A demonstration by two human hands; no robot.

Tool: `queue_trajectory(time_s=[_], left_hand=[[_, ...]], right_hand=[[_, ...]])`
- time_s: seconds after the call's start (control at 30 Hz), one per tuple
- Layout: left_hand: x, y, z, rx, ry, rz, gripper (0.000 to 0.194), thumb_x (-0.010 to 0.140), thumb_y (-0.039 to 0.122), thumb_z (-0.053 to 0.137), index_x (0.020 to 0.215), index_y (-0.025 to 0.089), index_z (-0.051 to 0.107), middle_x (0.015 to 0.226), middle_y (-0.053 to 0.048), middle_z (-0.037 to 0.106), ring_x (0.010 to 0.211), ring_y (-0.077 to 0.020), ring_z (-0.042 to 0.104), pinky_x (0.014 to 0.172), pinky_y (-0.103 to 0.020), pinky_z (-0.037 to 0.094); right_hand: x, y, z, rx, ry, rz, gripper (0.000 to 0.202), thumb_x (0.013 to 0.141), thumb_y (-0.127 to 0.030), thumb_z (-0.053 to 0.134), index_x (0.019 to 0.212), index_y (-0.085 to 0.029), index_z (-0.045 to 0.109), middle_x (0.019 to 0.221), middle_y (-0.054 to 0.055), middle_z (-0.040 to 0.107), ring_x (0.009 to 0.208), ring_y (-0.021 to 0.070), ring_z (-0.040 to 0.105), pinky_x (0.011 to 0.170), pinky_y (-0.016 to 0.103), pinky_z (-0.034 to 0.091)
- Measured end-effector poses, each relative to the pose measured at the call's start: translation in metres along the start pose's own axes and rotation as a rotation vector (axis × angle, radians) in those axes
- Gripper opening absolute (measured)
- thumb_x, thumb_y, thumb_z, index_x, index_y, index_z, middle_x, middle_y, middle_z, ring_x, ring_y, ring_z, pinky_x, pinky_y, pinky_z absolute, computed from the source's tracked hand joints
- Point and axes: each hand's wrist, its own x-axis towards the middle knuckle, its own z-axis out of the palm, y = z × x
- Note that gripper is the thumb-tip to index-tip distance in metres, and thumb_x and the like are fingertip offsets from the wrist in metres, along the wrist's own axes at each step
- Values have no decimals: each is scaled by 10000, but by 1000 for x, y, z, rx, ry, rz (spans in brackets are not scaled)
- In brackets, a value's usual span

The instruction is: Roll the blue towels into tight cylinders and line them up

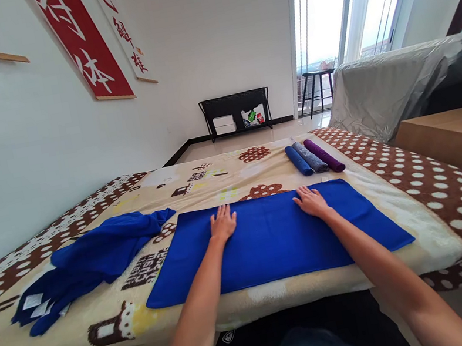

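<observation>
A blue cloth (270, 243) lies spread flat as a wide rectangle across the front of the blanket. My left hand (223, 224) rests on it near the far edge, palm down with fingers stretched out. Farther right along the same edge, my right hand (311, 202) also lies flat, its fingers extended. Neither hand grips anything. To the left sits a crumpled blue garment (102, 252), with white tags (33, 301) showing at its near end.
Beyond the cloth at right lie a blue roll (298, 161), a grey roll (310, 157) and a purple roll (324, 156), side by side. A patterned blanket (237, 309) covers the surface. A cardboard box (451, 131) and plastic-covered furniture (385, 86) stand at right.
</observation>
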Motion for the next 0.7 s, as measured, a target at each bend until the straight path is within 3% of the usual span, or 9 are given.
queue_trajectory(time_s=[0.07, 0.13, 0.17, 0.23, 0.3, 0.53, 0.6, 0.7], left_hand=[[4, 48, 17, -35, -31, 125, 472, 939, 403, 588, 1362, 210, 505, 1456, -109, 470, 1291, -294, 491, 1071, -565, 401], [6, 81, 29, -59, -52, 201, 482, 940, 409, 585, 1371, 214, 497, 1469, -109, 456, 1304, -298, 479, 1080, -571, 387], [7, 89, 32, -66, -60, 220, 488, 940, 411, 584, 1377, 216, 492, 1478, -109, 447, 1314, -301, 469, 1088, -576, 376], [8, 85, 34, -71, -68, 221, 499, 940, 415, 581, 1388, 220, 482, 1497, -109, 426, 1334, -307, 447, 1102, -585, 353], [10, 59, 29, -65, -63, 178, 502, 941, 416, 580, 1393, 224, 478, 1506, -109, 416, 1345, -310, 435, 1110, -591, 339], [7, -83, -9, -1, -22, -119, 481, 939, 407, 587, 1370, 210, 500, 1478, -112, 448, 1334, -310, 450, 1102, -596, 351], [3, -110, -17, 12, -24, -189, 488, 939, 411, 586, 1376, 215, 496, 1488, -111, 438, 1344, -314, 438, 1107, -602, 341], [0, -133, -23, 27, -37, -272, 516, 939, 428, 580, 1401, 227, 472, 1516, -110, 404, 1372, -325, 402, 1122, -619, 309]], right_hand=[[4, -41, 12, 32, -13, -125, 471, 943, -431, 576, 1350, -204, 509, 1428, 104, 470, 1268, 269, 491, 1060, 535, 406], [5, -70, 20, 55, -20, -213, 465, 944, -428, 576, 1348, -206, 510, 1418, 103, 479, 1252, 263, 505, 1046, 525, 423], [6, -77, 22, 63, -21, -238, 464, 945, -426, 576, 1348, -207, 510, 1416, 103, 480, 1248, 262, 507, 1043, 523, 426], [6, -76, 23, 70, -20, -249, 464, 945, -425, 575, 1349, -207, 509, 1417, 103, 479, 1249, 262, 507, 1044, 524, 426], [7, -56, 20, 68, -14, -212, 466, 946, -426, 574, 1352, -208, 507, 1422, 104, 475, 1256, 264, 502, 1050, 528, 419], [-4, 63, -7, 27, -16, 37, 471, 947, -428, 571, 1358, -208, 505, 1448, 105, 454, 1301, 276, 464, 1086, 550, 373], [-10, 90, -13, 14, -19, 93, 480, 946, -431, 571, 1365, -207, 500, 1456, 106, 446, 1312, 280, 454, 1093, 557, 361], [-18, 116, -21, -7, -22, 169, 498, 945, -439, 569, 1379, -209, 488, 1479, 107, 422, 1336, 290, 427, 1108, 571, 334]])
